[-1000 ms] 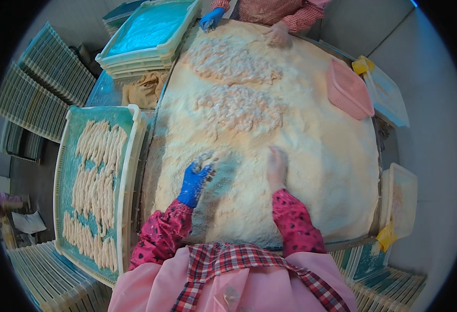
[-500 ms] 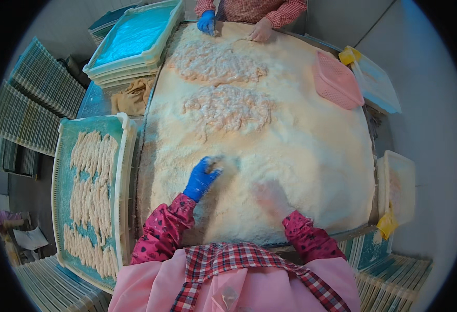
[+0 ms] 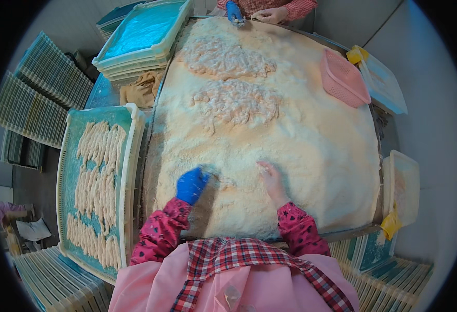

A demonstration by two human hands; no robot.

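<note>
My left hand (image 3: 191,186), in a blue glove, is low over the floury work surface (image 3: 332,182), its fingertips blurred and dusted white. A small floury piece (image 3: 224,184) lies just to its right. My right hand (image 3: 274,184), pale, rests in the flour to the right, fingers curled; what they hold, if anything, is unclear. Farther up the surface lie two lumpy, flour-coated piles (image 3: 233,104) of pale pinkish pieces. To the left, a white-rimmed tray (image 3: 132,135) with a teal liner holds rows of pale, coated strips (image 3: 96,192).
A co-worker's hands (image 3: 272,15) work at the far edge. Stacked trays (image 3: 140,31) and a brown cloth (image 3: 140,91) stand upper left. A pink basket (image 3: 342,78) sits at right, beside plastic bins (image 3: 405,187) with yellow scoops (image 3: 389,223). Racks (image 3: 31,109) line the left.
My left hand has dipped slightly and curled from a more spread shape. My right hand has shifted back, then inward. The co-worker's blue-gloved hand has moved to the right.
</note>
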